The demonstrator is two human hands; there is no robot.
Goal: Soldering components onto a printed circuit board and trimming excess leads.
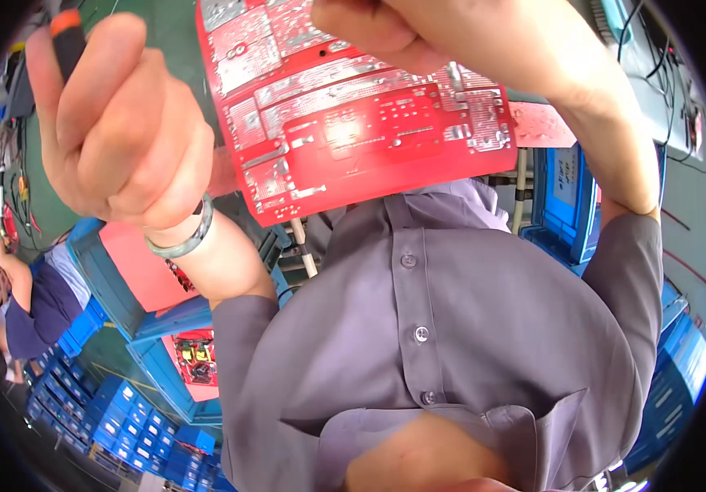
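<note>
A large red circuit board with silvery solder pads lies tilted before my chest. On its left, raised above the board's edge, my left hand is closed around a black handle with an orange end. The kind of tool does not show, as its working end is out of sight. My right hand is over the far part of the board, its fingers curled and partly cut off by the upper edge. Whatever those fingers hold, if anything, is hidden.
Blue bins with pink sheets stand at my left; one holds a red board with parts. Another blue bin is at my right. Cables lie at the far right. A person's dark sleeve shows at far left, near stacked blue boxes.
</note>
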